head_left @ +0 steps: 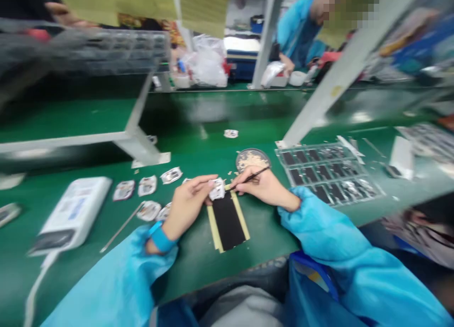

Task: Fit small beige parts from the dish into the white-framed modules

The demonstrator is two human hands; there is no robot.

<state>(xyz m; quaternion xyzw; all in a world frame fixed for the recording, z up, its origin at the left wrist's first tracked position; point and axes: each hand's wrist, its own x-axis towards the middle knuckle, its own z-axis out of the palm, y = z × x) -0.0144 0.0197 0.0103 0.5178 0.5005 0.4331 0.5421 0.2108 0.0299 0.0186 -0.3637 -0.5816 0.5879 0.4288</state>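
My left hand (189, 204) pinches a small white part (217, 189) between thumb and fingers, over the top end of a black sheet (230, 222) edged with yellow tape. Dark tweezers (256, 174) are held in my right hand (264, 187), their tip pointing left at the tape just beside the white part. Whether the tip touches anything is too small to tell. Behind my right hand stands a round dish (252, 158) of small beige pieces. Several similar white parts (147, 185) lie to the left, some partly hidden by my left hand.
On the right lies a clear tray (329, 173) of dark and silvery pieces. A white device (76, 209) with a cable and a thin metal stick (122, 227) are on the left. Slanted white shelf posts (319, 95) rise from the green table (198, 265). Another person (296, 29) works beyond.
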